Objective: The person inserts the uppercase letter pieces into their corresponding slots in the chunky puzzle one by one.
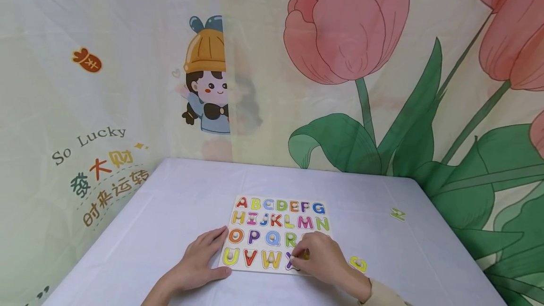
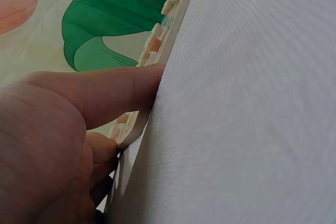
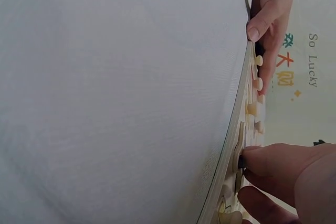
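A white alphabet puzzle board with rows of coloured, knobbed letters lies on the table. Along its left edge rests my left hand, fingers extended and thumb at the near left corner. In the left wrist view the thumb touches the board's edge. My right hand pinches the purple letter X piece in the bottom row, between thumb and fingers. The right wrist view shows those fingers at the board's surface. My right hand covers part of the board's right side, so some places there are hidden.
A yellow letter piece with a knob lies right of the board, close to my right forearm. Farther right and back is a green letter piece. The white-covered table meets a printed curtain behind.
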{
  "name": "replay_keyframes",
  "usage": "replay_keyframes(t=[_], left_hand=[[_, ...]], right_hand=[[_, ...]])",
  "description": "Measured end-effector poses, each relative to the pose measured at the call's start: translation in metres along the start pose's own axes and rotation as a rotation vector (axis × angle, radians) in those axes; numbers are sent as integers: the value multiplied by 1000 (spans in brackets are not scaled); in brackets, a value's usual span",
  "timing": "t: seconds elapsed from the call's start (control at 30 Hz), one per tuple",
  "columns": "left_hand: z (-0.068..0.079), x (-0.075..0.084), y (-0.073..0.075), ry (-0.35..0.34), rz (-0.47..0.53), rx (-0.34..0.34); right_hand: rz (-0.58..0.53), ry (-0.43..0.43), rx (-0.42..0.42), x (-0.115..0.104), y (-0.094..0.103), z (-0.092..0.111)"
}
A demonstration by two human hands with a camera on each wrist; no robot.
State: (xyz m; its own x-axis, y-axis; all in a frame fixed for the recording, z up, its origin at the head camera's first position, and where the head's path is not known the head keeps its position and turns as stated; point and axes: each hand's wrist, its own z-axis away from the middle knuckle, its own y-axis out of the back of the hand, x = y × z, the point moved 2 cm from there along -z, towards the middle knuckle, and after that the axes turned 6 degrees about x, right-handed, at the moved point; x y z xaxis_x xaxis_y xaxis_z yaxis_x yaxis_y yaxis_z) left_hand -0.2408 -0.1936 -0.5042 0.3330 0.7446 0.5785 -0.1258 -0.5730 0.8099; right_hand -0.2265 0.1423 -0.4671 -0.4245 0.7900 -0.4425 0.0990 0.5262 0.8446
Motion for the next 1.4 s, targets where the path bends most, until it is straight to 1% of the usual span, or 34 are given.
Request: replay_keyframes(t=[0.2,0.33,0.43,0.5,0.57,0.63,0.8,0.9,1.0,1.07,1.17,1.23,1.4], left_hand=[[0,2,1,1,5,-2],[0,3,3,-5,11,6],[0,3,3,-6,9,8],[1,4,3,-4,9,6],[0,4,3,-4,11,5],[0,5,3,-4,14,6],[0,4,3,-3,14,6],[1,3,2,-6,7,7],[0,2,2,-10,4,10],[0,2,1,-13,9,10],[0,2,2,-13,15,10],[0,2,2,-9,16,8],[0,1,1,1,11,0]], right_hand=[[34,-8,13,-2,-1,2],[44,-9,7,-3,0,2],[43,-19,-21,-1,5,1],[29,-51,-41,3,14,0],[7,-80,-59,12,27,0],[-25,-80,-79,26,43,1],[-84,10,-169,69,82,14],[-120,27,-227,93,95,25],[-160,44,-269,112,98,35],[-185,61,-287,121,98,41],[-203,81,-302,129,96,44],[-208,70,-314,133,94,45],[-203,6,-338,138,90,44]])
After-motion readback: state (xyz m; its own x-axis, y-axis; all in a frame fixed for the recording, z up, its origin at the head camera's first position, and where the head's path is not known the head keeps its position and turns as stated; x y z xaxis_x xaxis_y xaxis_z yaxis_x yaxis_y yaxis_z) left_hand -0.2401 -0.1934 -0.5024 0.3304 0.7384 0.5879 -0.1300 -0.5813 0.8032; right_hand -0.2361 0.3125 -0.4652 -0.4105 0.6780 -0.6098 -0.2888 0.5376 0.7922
